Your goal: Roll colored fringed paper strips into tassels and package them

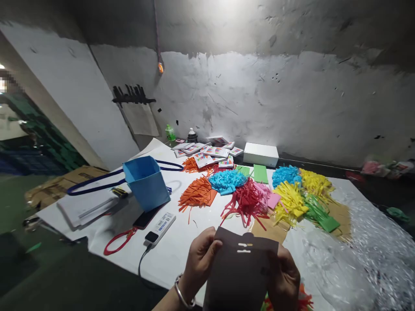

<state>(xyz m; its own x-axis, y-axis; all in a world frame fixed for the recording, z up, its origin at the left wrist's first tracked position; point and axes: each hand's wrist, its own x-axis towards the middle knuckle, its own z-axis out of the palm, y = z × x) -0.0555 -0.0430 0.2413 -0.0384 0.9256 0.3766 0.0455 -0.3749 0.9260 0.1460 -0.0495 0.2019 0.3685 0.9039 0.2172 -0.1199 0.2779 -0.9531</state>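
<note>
Both my hands hold a dark card sleeve (pixel 238 276) upright at the table's front edge, its slotted upper edge facing away from me. My left hand (pixel 201 255) pinches its left side between thumb and fingers. On the right side, my right hand (pixel 285 274) grips it, partly in shadow. Its lower part runs out of view. Beyond it lie paper tassel bunches: orange (pixel 197 193), blue (pixel 228 180), red (pixel 247 199), pink (pixel 264 195), yellow (pixel 288 203) and green (pixel 317 211). More coloured strips (pixel 304 298) show below my right hand.
On the left stand a blue box (pixel 145 183) with a dark strap, a white device (pixel 161 228) with a cable, and a phone (pixel 146 218) with a red loop. Printed packs (pixel 215 152) and a white box (pixel 261 154) lie at the back. Clear plastic wrap (pixel 340 268) covers the right.
</note>
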